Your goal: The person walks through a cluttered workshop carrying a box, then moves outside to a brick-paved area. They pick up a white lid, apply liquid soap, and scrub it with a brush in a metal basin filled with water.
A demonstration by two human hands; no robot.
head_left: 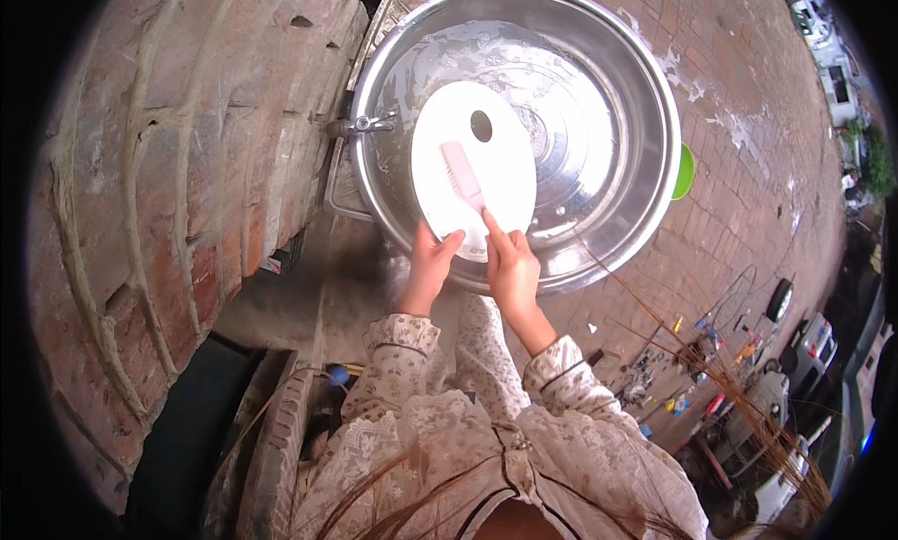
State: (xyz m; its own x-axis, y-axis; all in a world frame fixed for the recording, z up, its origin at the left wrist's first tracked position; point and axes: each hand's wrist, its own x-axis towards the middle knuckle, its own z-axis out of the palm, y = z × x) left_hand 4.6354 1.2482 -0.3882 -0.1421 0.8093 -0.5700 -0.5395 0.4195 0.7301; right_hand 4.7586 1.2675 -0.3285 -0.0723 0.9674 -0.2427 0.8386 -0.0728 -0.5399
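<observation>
A white oval board (500, 171) with one dark round hole near its far end is tilted over a large steel basin. My left hand (433, 267) grips the board's near left edge, thumb on top and the other fingers hidden beneath. In my right hand (513, 267) is the handle of a pale pink scrubbing brush (460, 173), its index finger stretched along it. The brush lies over the middle of the board; whether its bristles press on the surface I cannot tell. Under the board, the steel basin (644, 161) has a wet, shiny inside.
A metal tap (365, 125) sticks out over the basin's left rim, close to a rough brick wall (206, 138). Something bright green (686, 172) shows behind the right rim. Brick paving (739, 100) stretches right, with scattered small items and a toy-like vehicle (812, 344) at lower right.
</observation>
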